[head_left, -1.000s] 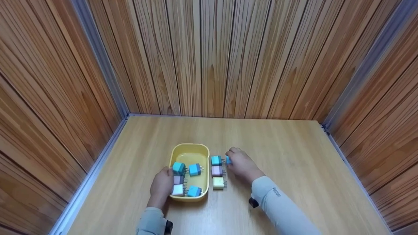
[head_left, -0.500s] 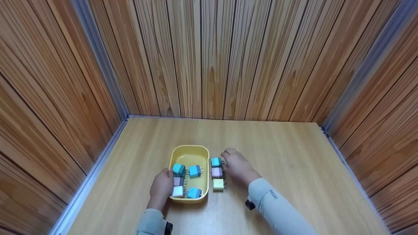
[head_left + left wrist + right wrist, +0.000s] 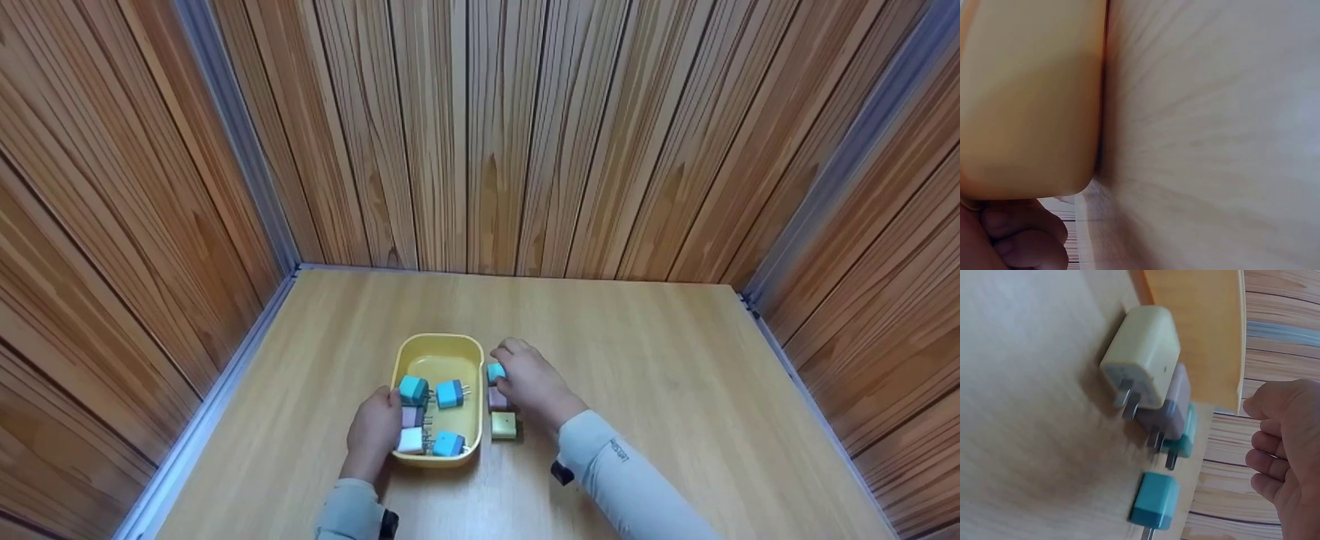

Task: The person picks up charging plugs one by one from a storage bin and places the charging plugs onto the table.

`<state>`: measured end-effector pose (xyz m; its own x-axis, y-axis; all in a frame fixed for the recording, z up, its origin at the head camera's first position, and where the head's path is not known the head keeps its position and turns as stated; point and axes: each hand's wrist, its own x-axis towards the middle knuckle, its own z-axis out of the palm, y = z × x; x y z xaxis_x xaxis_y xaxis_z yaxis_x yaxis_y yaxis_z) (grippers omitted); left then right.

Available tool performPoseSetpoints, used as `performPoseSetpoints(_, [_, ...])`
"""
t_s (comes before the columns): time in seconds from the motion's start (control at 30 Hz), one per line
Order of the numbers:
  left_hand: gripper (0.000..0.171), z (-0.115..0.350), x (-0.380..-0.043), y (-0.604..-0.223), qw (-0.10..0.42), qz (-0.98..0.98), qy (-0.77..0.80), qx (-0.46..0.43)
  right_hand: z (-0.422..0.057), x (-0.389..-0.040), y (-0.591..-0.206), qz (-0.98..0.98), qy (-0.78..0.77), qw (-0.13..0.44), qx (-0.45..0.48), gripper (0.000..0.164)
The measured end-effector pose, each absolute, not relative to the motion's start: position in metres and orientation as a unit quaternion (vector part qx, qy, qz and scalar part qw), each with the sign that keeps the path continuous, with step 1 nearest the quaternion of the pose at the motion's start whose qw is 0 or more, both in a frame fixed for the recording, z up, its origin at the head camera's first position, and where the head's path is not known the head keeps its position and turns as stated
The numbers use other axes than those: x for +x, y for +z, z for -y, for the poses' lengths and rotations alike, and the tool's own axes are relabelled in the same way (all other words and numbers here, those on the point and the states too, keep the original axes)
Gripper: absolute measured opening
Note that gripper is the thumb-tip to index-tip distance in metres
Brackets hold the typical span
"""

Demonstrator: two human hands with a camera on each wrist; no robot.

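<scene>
Yellow tray [image 3: 442, 363]: smooth plastic look, rounded corners, sitting on the wood-grain desk [image 3: 637, 337]. Left hand [image 3: 373, 427] grips its left wall at the rim. Plugs are boxy, soft-edged, with flat metal prongs, several two-tone.

In the tray: teal plug [image 3: 413, 391], lilac plug [image 3: 412, 417] and white plug [image 3: 409, 441] down its left side; far blue plug [image 3: 449, 394] and near blue plug [image 3: 448, 444] toward its right. Far end bare.

Just right of the tray, in a row: pale yellow plug [image 3: 1143, 354], grey-lilac plug [image 3: 1169, 408], aqua plug [image 3: 1188, 433], prongs facing away from it. Turquoise plug [image 3: 1155, 499] sits apart, further from the tray. Right hand [image 3: 536, 382] hovers right of the tray, fingers loosely bent, holding nothing.
</scene>
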<state>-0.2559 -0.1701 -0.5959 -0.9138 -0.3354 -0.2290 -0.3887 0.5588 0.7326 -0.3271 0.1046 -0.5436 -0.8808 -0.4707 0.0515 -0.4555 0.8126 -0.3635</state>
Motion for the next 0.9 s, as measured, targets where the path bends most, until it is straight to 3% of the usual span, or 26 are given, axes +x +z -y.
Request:
performPoseSetpoints(0.43, [0.038,0.172,-0.255,-0.596,0.037,-0.881,0.427,-0.199,-0.084,-0.32,-0.543,-0.946,-0.169,-0.025,-0.275,0.043])
performPoseSetpoints(0.9, [0.037,0.17,-0.256,-0.595,0.031,-0.885,0.418,-0.203,-0.056,-0.306,-0.542,-0.946,-0.188,0.012,-0.264,0.051])
